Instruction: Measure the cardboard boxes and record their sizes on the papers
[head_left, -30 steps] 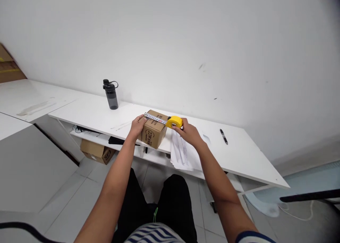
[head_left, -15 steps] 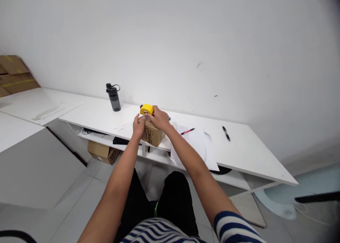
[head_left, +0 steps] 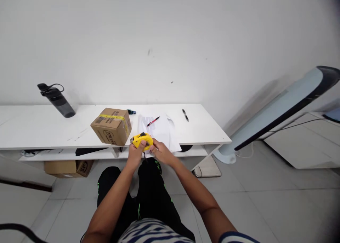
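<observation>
A yellow tape measure [head_left: 140, 139] with black parts is held in front of the shelf's front edge. My left hand [head_left: 135, 155] is closed round its lower left side, thumb on the case. My right hand [head_left: 161, 152] pinches at its right side, fingers closed against it; a dark strap hangs below. Left of the hands, a taped cardboard box [head_left: 113, 134] stands on the white shelf top [head_left: 82, 131], apart from both hands. Behind the tape measure lie white paper sheets [head_left: 159, 133] with a red and black pen [head_left: 153, 121] on them.
A dark water bottle [head_left: 60, 102] stands at the left. A black marker [head_left: 185, 115] lies to the right, and a small dark blue item [head_left: 131, 111] sits behind the box. Below is another cardboard box [head_left: 66, 168]. A tall pale appliance [head_left: 268, 110] leans in view at the right.
The tape measure has come off the cardboard box towards me, and both hands have left the box to hold it. My view has turned to the right.
</observation>
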Demonstrator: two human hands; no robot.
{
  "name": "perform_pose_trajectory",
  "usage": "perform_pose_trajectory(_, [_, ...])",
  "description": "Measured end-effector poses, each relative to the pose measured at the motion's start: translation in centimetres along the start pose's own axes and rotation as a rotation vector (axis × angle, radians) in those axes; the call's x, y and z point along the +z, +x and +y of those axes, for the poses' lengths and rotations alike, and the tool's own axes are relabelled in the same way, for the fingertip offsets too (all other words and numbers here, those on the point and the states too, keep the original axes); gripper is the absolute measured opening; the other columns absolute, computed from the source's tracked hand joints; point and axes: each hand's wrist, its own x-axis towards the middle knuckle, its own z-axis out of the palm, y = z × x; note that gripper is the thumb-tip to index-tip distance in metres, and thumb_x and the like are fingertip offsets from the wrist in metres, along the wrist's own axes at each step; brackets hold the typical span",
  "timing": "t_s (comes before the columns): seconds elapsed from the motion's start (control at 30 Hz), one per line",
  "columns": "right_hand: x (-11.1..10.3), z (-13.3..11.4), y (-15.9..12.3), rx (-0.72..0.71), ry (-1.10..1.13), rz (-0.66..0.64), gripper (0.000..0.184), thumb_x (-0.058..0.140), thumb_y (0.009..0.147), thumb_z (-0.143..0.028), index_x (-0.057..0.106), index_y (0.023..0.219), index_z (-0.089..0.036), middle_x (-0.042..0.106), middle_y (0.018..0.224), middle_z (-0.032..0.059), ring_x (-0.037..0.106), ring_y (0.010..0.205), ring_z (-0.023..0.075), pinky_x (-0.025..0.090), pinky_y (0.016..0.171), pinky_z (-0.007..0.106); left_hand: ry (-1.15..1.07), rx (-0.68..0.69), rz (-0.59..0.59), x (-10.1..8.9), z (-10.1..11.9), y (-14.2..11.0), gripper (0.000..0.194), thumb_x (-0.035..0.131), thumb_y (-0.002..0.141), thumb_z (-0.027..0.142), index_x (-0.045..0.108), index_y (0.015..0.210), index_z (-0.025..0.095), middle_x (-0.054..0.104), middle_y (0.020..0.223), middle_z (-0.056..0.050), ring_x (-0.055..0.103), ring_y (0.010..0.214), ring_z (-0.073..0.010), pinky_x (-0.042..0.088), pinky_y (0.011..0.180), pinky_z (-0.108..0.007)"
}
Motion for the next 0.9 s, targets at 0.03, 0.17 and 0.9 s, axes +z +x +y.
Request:
perform_pose_trajectory(0.03, [-2.0, 0.7, 0.9, 0.01, -0.029, -0.081, 0.063, 0.027, 0.096, -0.066, 0.061, 0.115, -0.017, 0.069, 0.088, 0.0082, 0.063, 0.073, 0.0191, 0.05, 0.073, 0.034, 0.026, -0.021, -0.002, 0.0, -0.5, 1.0, 0.065, 0.066, 0.066, 0.074, 0.068, 0.088, 0.013, 0.071, 0.08, -0.008, 0.066, 0.077, -0.0223, 0.054, 0.072, -0.034])
perform_pose_trajectory(0.17, [-8.4, 4.5, 7.3, 0.181, -0.555, 0.102, 0.046, 0.032, 0.102, -0.042, 0.052, 0.135, -0.018, 0.071, 0.101, 0.0118, 0.066, 0.084, 0.0209, 0.047, 0.078, 0.034, 0.422, 0.056, -0.149, -0.7, -1.2, 5.1, 0.054, 0.068, 0.069, 0.067, 0.069, 0.088, 0.017, 0.07, 0.084, -0.007, 0.064, 0.078, -0.0218, 0.051, 0.073, -0.034])
perform_pose_trajectory(0.9, [-5.0, 10.9, 12.8, 0.256, -0.031, 0.363, 0.043, 0.044, 0.089, -0.057, 0.054, 0.066, -0.022, 0.054, 0.061, -0.001, 0.052, 0.064, 0.0157, 0.039, 0.064, 0.029, 0.382, -0.077, -0.208, -2.4, -5.3, 9.8, 0.05, 0.079, 0.067, 0.049, 0.049, 0.098, 0.022, 0.061, 0.089, 0.001, 0.061, 0.078, -0.0148, 0.047, 0.066, -0.025])
